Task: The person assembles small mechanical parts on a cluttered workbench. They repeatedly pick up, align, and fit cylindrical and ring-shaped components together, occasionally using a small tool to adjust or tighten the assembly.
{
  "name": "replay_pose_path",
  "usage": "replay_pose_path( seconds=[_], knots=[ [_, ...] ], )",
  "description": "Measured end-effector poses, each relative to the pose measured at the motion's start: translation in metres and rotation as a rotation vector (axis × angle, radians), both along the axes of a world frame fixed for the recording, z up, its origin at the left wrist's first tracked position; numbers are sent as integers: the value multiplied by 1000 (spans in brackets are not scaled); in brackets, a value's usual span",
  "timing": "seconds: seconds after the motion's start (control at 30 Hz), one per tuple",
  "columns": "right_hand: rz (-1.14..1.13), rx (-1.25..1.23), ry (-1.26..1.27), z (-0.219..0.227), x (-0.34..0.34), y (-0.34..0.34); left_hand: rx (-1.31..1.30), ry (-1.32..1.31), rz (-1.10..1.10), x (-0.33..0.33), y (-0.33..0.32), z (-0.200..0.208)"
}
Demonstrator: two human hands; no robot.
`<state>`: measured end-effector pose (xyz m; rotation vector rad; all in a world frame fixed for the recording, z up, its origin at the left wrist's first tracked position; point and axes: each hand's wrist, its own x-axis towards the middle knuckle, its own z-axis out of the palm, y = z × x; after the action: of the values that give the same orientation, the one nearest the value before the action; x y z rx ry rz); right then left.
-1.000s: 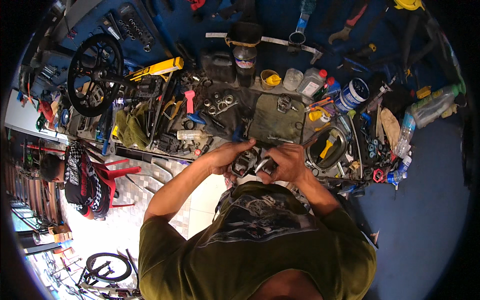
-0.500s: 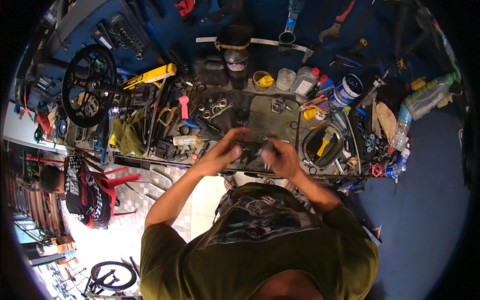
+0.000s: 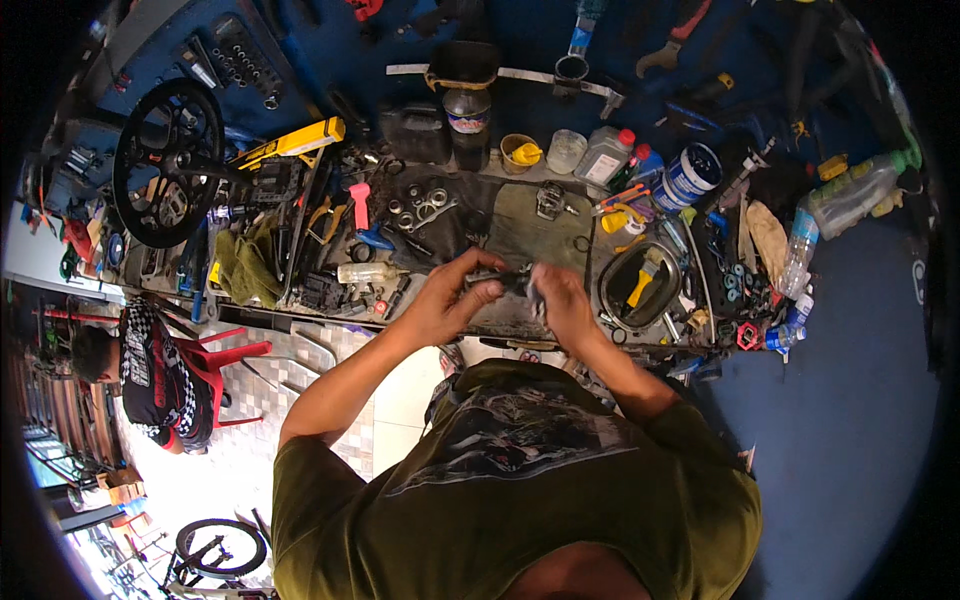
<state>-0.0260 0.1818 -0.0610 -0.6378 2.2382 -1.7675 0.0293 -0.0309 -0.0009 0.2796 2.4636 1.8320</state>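
Note:
Over the front edge of the cluttered workbench [image 3: 560, 265], my left hand [image 3: 452, 303] pinches a small dark metal part [image 3: 512, 281] between thumb and fingers. My right hand [image 3: 563, 308] is closed at the part's other end, its fingers bent downward. Something greyish [image 3: 537, 308] shows under those fingers; whether it is a rag or a piece of the part I cannot make out. Beyond the hands a metal bike component [image 3: 551, 200] lies on a flat mat. Right of my right hand stands a black tray [image 3: 612, 315] holding a yellow-handled brush [image 3: 646, 280].
Left of my hands are a clear bottle [image 3: 366, 273], a pink-and-blue tool [image 3: 362, 205], a green rag [image 3: 248, 265] and a black chainring [image 3: 168, 163]. Containers line the back, including a white-and-blue tub [image 3: 690, 178]. A person [image 3: 160, 375] sits on a red chair [image 3: 225, 365] at the left.
My hands have drawn closer together around the dark part. The right hand has turned more downward, and its blur has lessened. The whole view has shifted slightly.

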Motion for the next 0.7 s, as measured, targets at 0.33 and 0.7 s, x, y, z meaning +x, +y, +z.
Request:
replay_pose_path(
  seconds=[0.33, 0.7],
  knots=[
    [-117, -70, -264, -2, -4, -4, -106, 337, -8, 1, -1, -3],
    [22, 163, 159, -4, -10, 8, -79, 305, 73, -14, 1, -16]
  ],
)
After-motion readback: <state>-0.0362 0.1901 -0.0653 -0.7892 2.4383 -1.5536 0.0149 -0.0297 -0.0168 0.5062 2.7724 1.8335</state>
